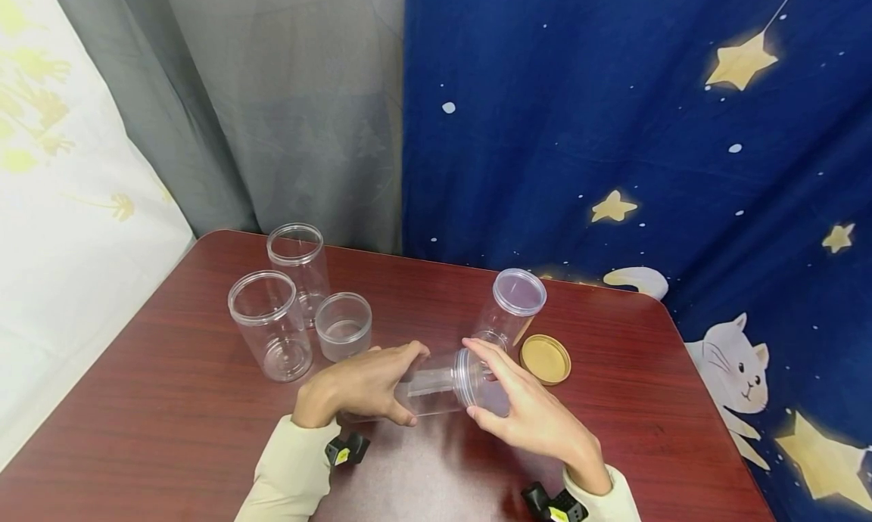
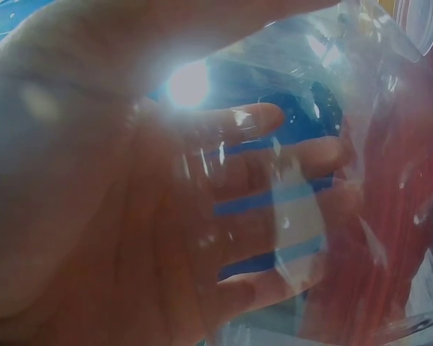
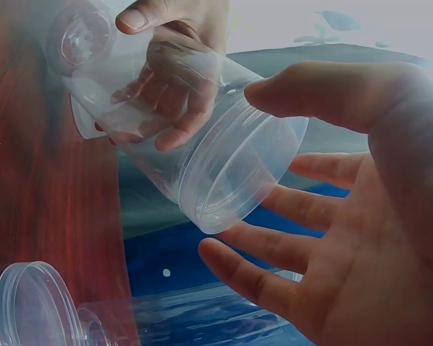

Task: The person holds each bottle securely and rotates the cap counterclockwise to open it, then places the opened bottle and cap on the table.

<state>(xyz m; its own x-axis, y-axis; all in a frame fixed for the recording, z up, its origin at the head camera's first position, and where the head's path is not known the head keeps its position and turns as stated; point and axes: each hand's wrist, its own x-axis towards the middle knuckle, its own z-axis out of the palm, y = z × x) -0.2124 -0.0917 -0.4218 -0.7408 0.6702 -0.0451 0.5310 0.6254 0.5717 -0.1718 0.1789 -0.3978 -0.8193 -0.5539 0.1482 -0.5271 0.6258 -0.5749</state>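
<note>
Low over the table, a clear plastic jar [image 1: 429, 389] is held on its side, its bottom toward the left. My left hand [image 1: 364, 386] grips the jar's body, and the left wrist view shows its spread fingers [image 2: 289, 216] through the clear wall. A translucent screw lid [image 3: 238, 166] sits on the jar's right end. My right hand [image 1: 534, 412] holds this lid at the rim, thumb on one side and fingers on the other. Whether the lid is fully seated cannot be told.
Two tall clear jars without lids [image 1: 272, 333] [image 1: 297, 268] and a short clear tub [image 1: 344, 329] stand at the left. Beyond my right hand are an upright jar with a translucent lid [image 1: 519, 291] and a gold lid [image 1: 545, 359]. Curtains hang behind the table [image 1: 157, 401].
</note>
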